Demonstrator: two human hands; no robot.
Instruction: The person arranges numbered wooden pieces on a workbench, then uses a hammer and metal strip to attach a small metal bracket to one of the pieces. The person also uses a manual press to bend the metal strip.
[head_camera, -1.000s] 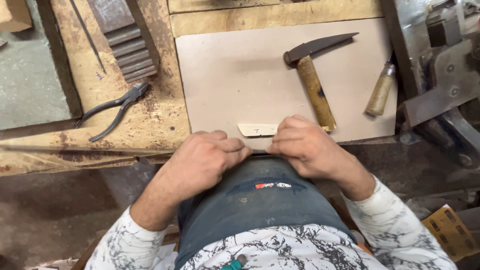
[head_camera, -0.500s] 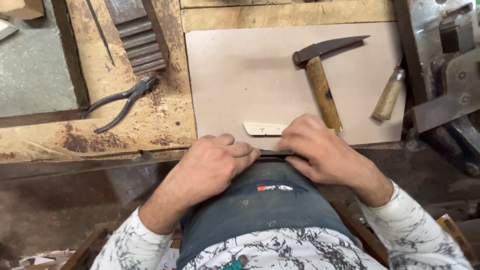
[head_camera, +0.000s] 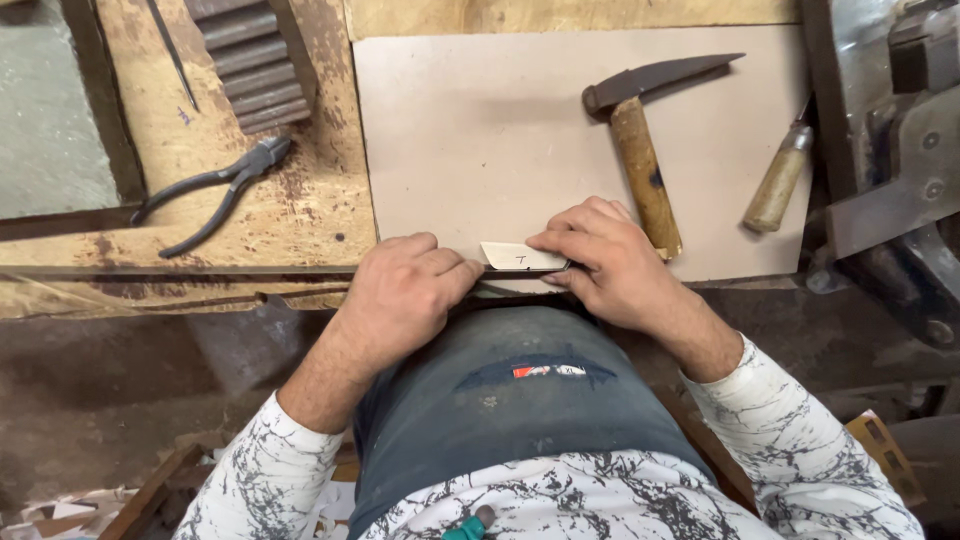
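A small pale cut piece (head_camera: 522, 257), flat and rounded at one end, lies at the near edge of the tan board (head_camera: 480, 130), just left of the butt of the hammer (head_camera: 640, 130) handle. Both hands meet on it. The left hand (head_camera: 405, 290) is curled, fingers folded together, its thumb and forefinger tips against the piece's left end. The right hand (head_camera: 610, 265) is arched over the right end, fingertips pressed down on the piece and pinching its edge; a thin dark strip (too small to tell what it is) shows under that end.

The piece looks thin and light, probably leather or stiff card, so it should flex rather than crack and would slide easily on the smooth board unless pinned. Its edges are the natural hold: a pinch at each short end, as here, with a fingertip flat on top to keep it from shifting.

Right of the hammer lies a wooden-handled tool (head_camera: 778, 185). Well left of the hammer, off the board on the worn wooden surface (head_camera: 300, 220), rest dark pliers (head_camera: 215, 190) and, beyond them, a ridged grey block (head_camera: 250, 60).
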